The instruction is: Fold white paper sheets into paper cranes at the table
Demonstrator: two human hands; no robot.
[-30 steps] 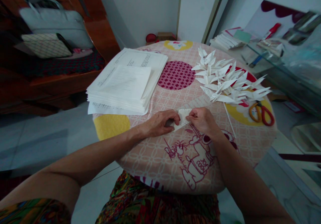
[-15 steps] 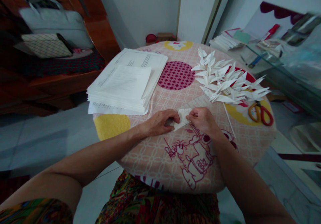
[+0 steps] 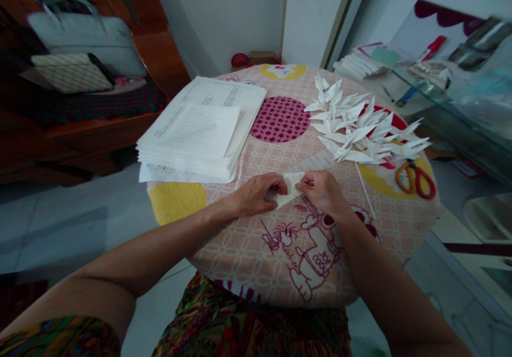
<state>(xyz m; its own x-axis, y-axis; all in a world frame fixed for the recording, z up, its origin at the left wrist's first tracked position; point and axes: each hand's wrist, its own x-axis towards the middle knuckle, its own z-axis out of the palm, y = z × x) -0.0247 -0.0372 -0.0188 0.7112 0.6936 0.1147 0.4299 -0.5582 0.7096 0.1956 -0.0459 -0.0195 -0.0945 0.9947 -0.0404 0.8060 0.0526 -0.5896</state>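
Between my hands lies a small folded piece of paper [image 3: 293, 185], white and close to the table surface. My left hand [image 3: 262, 194] curls over its left end, fingers and thumb closed on the edge. The thumb and fingertips of my right hand [image 3: 323, 191] pinch the right side. Just beyond the paper a clear ruler [image 3: 318, 160] rests on the cloth. To the far right is a pile of folded white paper pieces with pointed tips [image 3: 360, 128]. Scissors [image 3: 416, 180] with orange and red handles sit in front of that pile.
A thick stack of printed sheets [image 3: 208, 91] stands at the left of the round table, a smaller sheet on top. The patterned tablecloth [image 3: 224, 256] covers the table. A glass shelf [image 3: 452, 128] with papers and a red marker [image 3: 434, 48] adjoins the right side.
The view has shifted very slightly. Both hands keep their grip on the folded paper, with hardly any movement of the fingers.
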